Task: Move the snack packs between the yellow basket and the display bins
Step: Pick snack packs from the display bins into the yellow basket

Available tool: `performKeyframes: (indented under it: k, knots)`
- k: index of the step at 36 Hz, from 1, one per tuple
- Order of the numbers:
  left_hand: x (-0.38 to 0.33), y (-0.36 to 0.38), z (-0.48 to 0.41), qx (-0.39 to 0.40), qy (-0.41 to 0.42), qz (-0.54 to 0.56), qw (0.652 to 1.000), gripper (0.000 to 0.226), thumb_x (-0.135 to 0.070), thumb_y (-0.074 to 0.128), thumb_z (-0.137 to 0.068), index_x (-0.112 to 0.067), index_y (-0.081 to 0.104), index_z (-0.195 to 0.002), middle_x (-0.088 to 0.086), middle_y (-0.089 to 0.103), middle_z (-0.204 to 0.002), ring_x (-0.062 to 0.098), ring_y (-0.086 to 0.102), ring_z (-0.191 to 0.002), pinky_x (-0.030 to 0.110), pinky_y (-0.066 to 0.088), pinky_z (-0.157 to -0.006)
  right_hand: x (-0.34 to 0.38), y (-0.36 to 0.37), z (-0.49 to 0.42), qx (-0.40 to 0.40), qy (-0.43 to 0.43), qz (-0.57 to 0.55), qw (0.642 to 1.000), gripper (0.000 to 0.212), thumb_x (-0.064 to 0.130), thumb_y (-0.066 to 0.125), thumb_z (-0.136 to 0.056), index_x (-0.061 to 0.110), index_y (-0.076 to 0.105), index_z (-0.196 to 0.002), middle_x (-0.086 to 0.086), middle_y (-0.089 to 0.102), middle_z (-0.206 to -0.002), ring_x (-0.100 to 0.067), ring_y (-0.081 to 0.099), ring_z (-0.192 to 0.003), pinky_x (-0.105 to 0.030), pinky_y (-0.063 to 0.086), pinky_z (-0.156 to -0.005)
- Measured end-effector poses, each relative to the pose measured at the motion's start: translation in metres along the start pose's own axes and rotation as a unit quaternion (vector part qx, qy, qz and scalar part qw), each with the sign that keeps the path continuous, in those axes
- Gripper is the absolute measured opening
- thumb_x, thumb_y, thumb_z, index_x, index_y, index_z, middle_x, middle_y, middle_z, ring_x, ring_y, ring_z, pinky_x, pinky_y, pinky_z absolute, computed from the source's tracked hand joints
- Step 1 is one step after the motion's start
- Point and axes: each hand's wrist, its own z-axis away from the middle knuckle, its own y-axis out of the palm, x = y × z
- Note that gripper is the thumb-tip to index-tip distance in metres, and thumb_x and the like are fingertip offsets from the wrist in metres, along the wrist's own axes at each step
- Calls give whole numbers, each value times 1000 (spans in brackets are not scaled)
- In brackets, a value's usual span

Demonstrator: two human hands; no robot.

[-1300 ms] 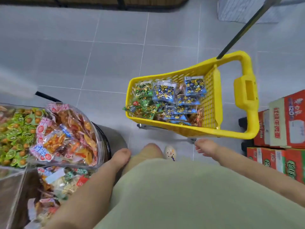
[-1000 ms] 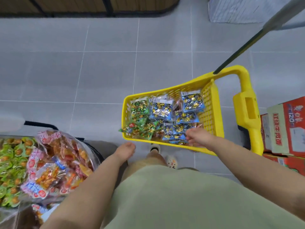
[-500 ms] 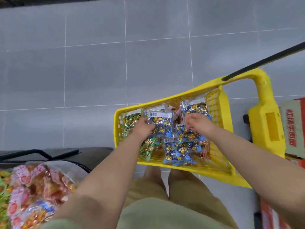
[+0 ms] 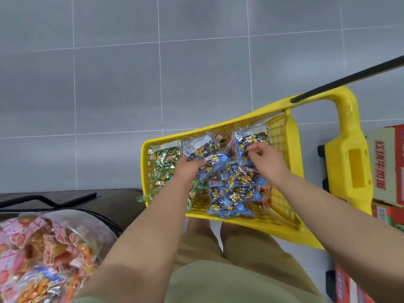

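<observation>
Head view. Held a blue snack pack (image 4: 205, 154) in the left hand (image 4: 189, 169), thumb laid across its near edge, tilted up over the heap inside the yellow basket (image 4: 196, 133). Curled the right hand (image 4: 265, 159) over a second blue pack (image 4: 251, 138) propped in the far right corner; could not tell whether pinched or merely touched. Left more blue packs (image 4: 231, 193) overlapped and slanted beneath both wrists, a green pack (image 4: 165, 162) flat along the left wall, and another green one (image 4: 145, 197) jutting past the near left wall, just beside the left forearm.

Judged the grip the weak point: glossy film, taken by one edge only, likely to slide free on the way across. Judged the overlap a second hazard: could have dragged a neighbouring pack up with the lift and shed it over the rim. Risked brushing the jutting green one out onto the tiled floor (image 4: 109, 84) when drawing the left forearm back. Found the clear display bin (image 4: 105, 231) at lower left already heaped with orange-and-pink packs (image 4: 43, 254), so might have spilled anything dropped on top carelessly. Noted red-and-white cartons (image 4: 384, 167) stacked close on the right, beyond the handle.
</observation>
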Motion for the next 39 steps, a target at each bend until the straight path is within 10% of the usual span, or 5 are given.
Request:
performKeyframes:
  k: [7, 12, 21, 33, 39]
  knots:
    - [1, -24, 15, 55, 6, 77, 996, 30, -9, 72, -83, -16, 44, -76, -4, 49, -54, 7, 39, -44, 20, 38, -41, 6, 0, -37, -66, 68, 143, 985, 67, 33, 62, -89, 3, 33, -142, -18, 36, -142, -31, 33, -132, -38, 29, -109]
    - [8, -39, 19, 46, -10, 102, 994, 34, -13, 73, -82, -16, 40, -78, 3, 52, -71, 10, 43, -50, 24, 39, -52, 12, 10, -51, -66, 119, 129, 982, 91, 44, 70, -81, 1, 20, -145, -23, 36, -142, -36, 33, -133, -41, 30, -108]
    - [14, -48, 29, 28, 4, 136, 990, 87, 0, 68, -83, -18, 18, -152, 11, 27, -156, 32, 39, -135, 48, 40, -106, 16, -1, -30, -87, 70, -25, 993, 68, 29, 73, -82, 1, 40, -135, -17, 52, -130, -32, 50, -118, -27, 35, -80]
    - [7, -44, 60, 99, 2, 181, 978, 44, -44, 54, -93, -17, 54, -128, 14, 51, -140, 29, 52, -124, 48, 42, -105, 36, 25, 31, 169, 27, -155, 973, 64, 45, 76, -74, 20, 53, -129, 5, 60, -115, -16, 57, -105, -26, 43, -76]
    - [27, -60, 63, 92, 40, 189, 977, 93, -48, 85, -51, -22, 49, -133, 8, 65, -125, 23, 67, -106, 42, 56, -85, 46, 70, 31, 208, 19, -130, 969, 51, 45, 70, -80, 11, 56, -116, -2, 60, -108, -19, 57, -98, -33, 48, -81]
